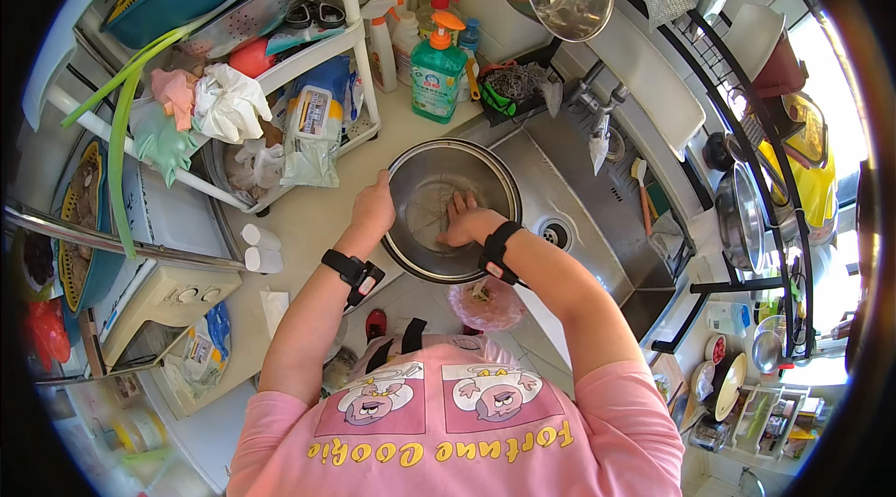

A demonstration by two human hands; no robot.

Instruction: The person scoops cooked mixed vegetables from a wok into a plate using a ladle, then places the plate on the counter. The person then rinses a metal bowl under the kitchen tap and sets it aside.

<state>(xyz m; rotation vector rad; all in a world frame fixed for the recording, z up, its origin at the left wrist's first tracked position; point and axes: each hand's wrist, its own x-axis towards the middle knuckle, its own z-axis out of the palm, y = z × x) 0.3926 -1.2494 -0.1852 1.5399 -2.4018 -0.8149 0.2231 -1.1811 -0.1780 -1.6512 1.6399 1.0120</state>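
Observation:
A round stainless steel basin (420,262) is tilted at the left edge of the sink, partly over the counter. My left hand (374,206) grips its left rim, with the thumb along the edge. Inside the basin lies my right hand (463,220), fingers spread against the inner wall or bottom; nothing shows in its grasp. Whether the basin holds any water, I cannot tell. To its right is the stainless steel sink (595,234) with a round drain (556,234).
A green soap bottle (438,73) stands behind the basin, near a black caddy with steel wool (514,82). The faucet (603,108) rises at the sink's back. A white shelf rack (364,63) is at left, two white cups (262,248) nearer. Below hangs a pink plastic bag (486,308).

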